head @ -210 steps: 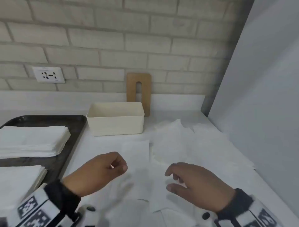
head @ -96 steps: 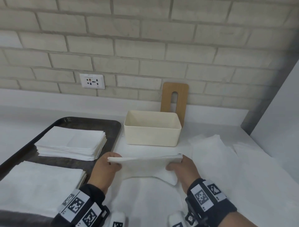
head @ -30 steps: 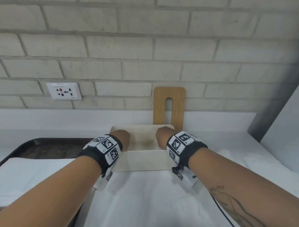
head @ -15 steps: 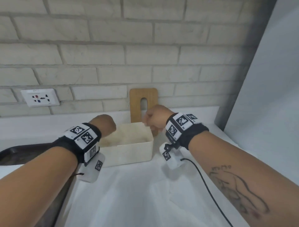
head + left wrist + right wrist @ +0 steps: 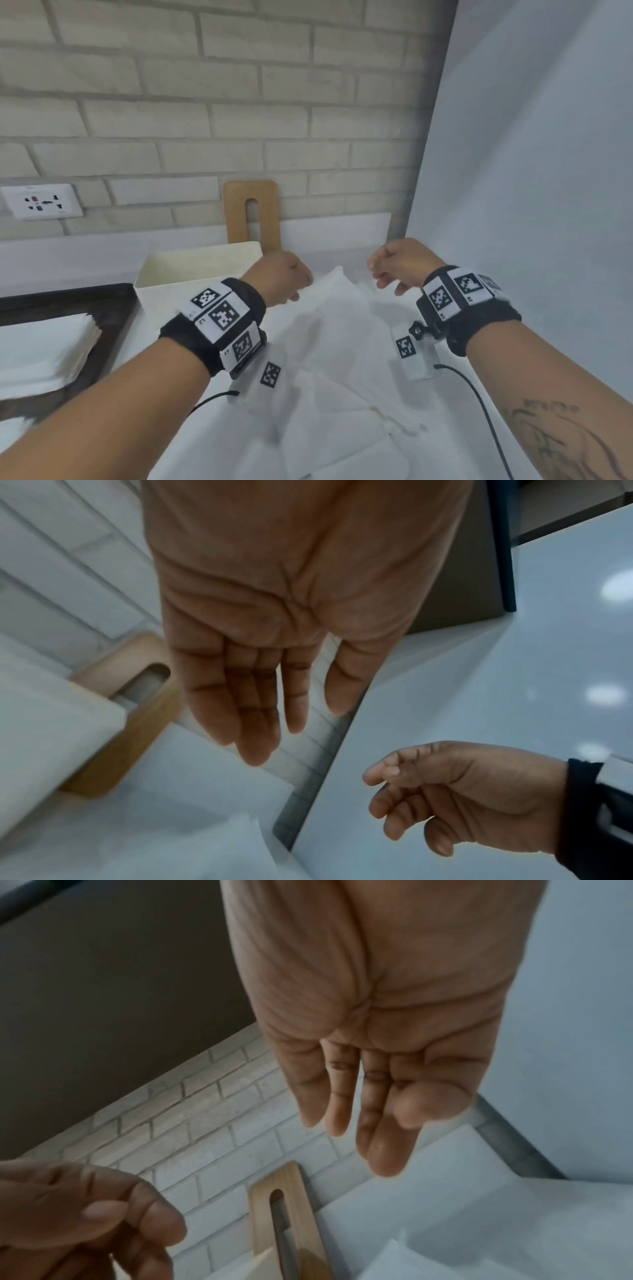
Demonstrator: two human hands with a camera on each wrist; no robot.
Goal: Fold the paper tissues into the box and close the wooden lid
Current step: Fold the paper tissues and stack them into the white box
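Observation:
The cream box [image 5: 191,270] stands open on the counter, and I cannot make out what lies inside it. Its wooden lid [image 5: 251,212] with a slot leans upright against the brick wall behind it. Loose white tissues [image 5: 335,346] lie crumpled to the right of the box. My left hand [image 5: 291,277] hovers over their near-left part, just right of the box. My right hand [image 5: 387,270] hovers over their far right. In the wrist views the left hand [image 5: 298,731] and right hand [image 5: 377,1137] have relaxed fingers and hold nothing.
A dark tray [image 5: 113,301] at the left holds stacks of folded tissues [image 5: 44,342]. A grey panel [image 5: 531,205] walls off the right side. A wall socket [image 5: 41,202] sits at the left. Cables run from both wrist cameras.
Both hands have left the box and moved right, to above the loose tissues. The folded tissue they carried earlier is no longer in them.

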